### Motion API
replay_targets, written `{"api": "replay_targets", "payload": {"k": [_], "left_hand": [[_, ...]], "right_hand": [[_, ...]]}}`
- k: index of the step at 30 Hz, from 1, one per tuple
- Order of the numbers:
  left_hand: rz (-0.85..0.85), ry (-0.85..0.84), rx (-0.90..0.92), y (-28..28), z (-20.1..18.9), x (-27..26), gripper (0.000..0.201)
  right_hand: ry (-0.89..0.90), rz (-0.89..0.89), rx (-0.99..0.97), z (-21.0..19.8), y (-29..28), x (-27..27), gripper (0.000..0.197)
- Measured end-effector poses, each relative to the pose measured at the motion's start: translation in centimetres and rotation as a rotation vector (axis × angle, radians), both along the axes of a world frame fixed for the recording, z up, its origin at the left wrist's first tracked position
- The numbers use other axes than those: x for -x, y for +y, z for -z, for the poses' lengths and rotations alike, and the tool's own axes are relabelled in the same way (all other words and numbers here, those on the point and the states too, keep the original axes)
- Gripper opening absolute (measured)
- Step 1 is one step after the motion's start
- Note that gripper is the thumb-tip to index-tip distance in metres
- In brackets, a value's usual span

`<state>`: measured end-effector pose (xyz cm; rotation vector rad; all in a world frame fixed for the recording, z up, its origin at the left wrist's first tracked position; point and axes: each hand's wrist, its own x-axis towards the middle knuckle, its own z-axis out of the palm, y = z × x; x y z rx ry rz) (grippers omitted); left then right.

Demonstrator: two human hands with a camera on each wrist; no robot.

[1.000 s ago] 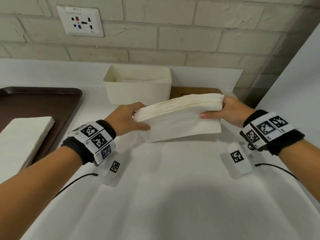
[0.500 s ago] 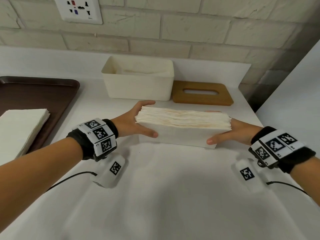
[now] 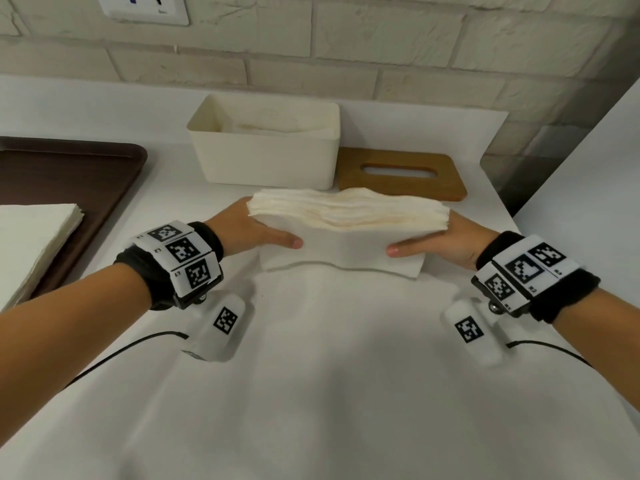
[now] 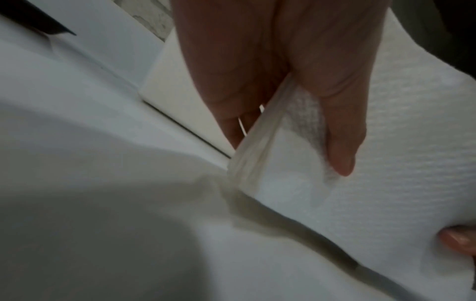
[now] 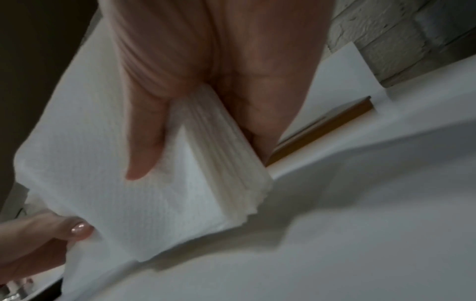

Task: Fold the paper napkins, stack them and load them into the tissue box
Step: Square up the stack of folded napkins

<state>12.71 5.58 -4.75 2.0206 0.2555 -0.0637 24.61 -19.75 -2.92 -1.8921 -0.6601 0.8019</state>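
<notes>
A thick stack of folded white napkins (image 3: pixel 346 233) stands on its long edge on the white table, its layered edge facing up. My left hand (image 3: pixel 249 230) grips its left end, thumb on the near face and fingers behind. My right hand (image 3: pixel 446 237) grips the right end the same way. The left wrist view shows the stack's end (image 4: pixel 260 142) pinched between thumb and fingers; the right wrist view shows the other end (image 5: pixel 221 154) held likewise. The open white tissue box (image 3: pixel 266 147) sits just behind the stack, with its wooden slotted lid (image 3: pixel 401 178) lying flat to its right.
A dark brown tray (image 3: pixel 69 181) at the left holds a pile of unfolded white napkins (image 3: pixel 31 244). A brick wall with a socket (image 3: pixel 145 8) stands behind. A white panel (image 3: pixel 588 168) borders the right side.
The stack has come down from the air and been turned upright onto the table in front of the box. The view has moved closer and tilted down.
</notes>
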Motion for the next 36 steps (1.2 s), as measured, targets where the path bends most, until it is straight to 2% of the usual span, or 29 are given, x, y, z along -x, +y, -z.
{"api": "replay_targets", "payload": {"k": [3, 6, 9, 12, 14, 15, 17, 18, 21, 23, 26, 29, 30, 33, 36], "left_hand": [[0.008, -0.012, -0.041, 0.3, -0.6, -0.2, 0.069], [0.055, 0.162, -0.089, 0.6, -0.2, -0.1, 0.083], [0.062, 0.235, -0.101, 0.6, 0.2, -0.4, 0.101], [0.048, 0.241, -0.134, 1.2, -0.3, -0.9, 0.1], [0.049, 0.216, -0.139, 1.5, -1.7, -1.0, 0.091], [0.035, 0.192, -0.116, 2.0, -2.5, -1.2, 0.078], [-0.033, 0.104, -0.039, 3.3, -4.7, -1.8, 0.039], [-0.071, 0.055, 0.009, 4.2, -5.9, -2.2, 0.029], [-0.152, -0.057, 0.183, 7.2, -9.2, -3.9, 0.028], [-0.213, -0.075, 0.237, 9.2, -10.1, -5.4, 0.032], [-0.341, -0.009, 0.218, 11.9, -9.8, -7.8, 0.036], [-0.384, 0.147, 0.045, 13.8, -8.5, -9.7, 0.067], [-0.389, 0.185, 0.001, 14.3, -7.9, -10.2, 0.073], [-0.386, 0.214, -0.113, 14.9, -7.2, -11.5, 0.068], [-0.302, 0.267, -0.202, 15.0, -6.9, -12.0, 0.073]], "right_hand": [[0.025, 0.02, -0.048, -0.2, 0.2, -0.6, 0.068], [0.04, -0.038, 0.073, 0.7, 0.3, -0.7, 0.067], [0.044, -0.037, 0.136, 1.3, 0.4, -0.9, 0.078], [0.045, -0.033, 0.128, 0.5, 0.9, -1.4, 0.065], [0.052, -0.032, 0.101, -0.9, 1.7, -1.9, 0.063], [0.06, -0.014, 0.07, -1.7, 2.3, -2.3, 0.062], [0.08, 0.044, -0.011, -3.9, 4.0, -3.3, 0.053], [0.09, 0.079, -0.058, -5.2, 5.1, -3.7, 0.046], [0.141, 0.182, -0.209, -8.5, 8.9, -5.4, 0.032], [0.165, 0.256, -0.23, -9.6, 11.9, -6.7, 0.028], [0.114, 0.371, -0.112, -9.7, 15.9, -7.8, 0.052], [0.044, 0.428, 0.061, -8.1, 18.7, -8.9, 0.071], [0.009, 0.439, 0.133, -7.6, 19.4, -9.0, 0.068], [-0.131, 0.411, 0.367, -6.3, 20.7, -9.4, 0.046], [-0.258, 0.358, 0.52, -6.4, 21.4, -8.8, 0.042]]}}
